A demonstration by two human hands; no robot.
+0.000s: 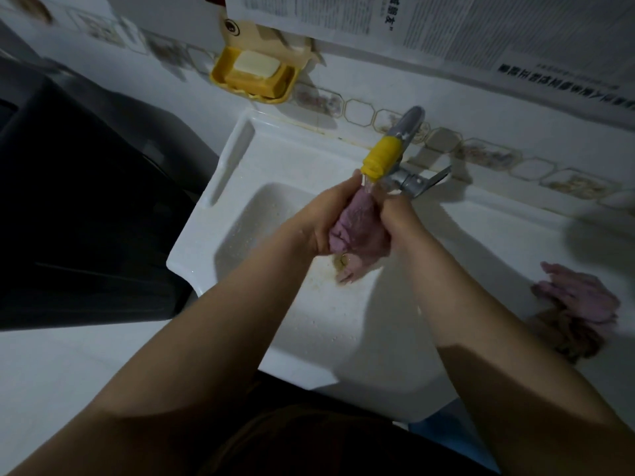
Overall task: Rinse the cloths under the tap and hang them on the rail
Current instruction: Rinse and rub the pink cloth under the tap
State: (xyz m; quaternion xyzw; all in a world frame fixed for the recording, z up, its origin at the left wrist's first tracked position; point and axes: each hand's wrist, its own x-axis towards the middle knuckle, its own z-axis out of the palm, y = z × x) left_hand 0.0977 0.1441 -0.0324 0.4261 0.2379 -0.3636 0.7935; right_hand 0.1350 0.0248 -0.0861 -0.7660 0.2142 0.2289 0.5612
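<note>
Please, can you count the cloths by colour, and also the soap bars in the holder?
Pink cloths: 2, one gripped in both hands, one lying on the counter
Brown cloths: 1, on the counter
Soap bars: 2, white on yellow
Total: 5

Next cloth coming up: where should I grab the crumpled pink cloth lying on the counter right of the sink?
Pinch the raised folds at the top of the crumpled pink cloth from above; it lies bunched partly over a brown cloth, so a high grip should lift it alone.
</note>
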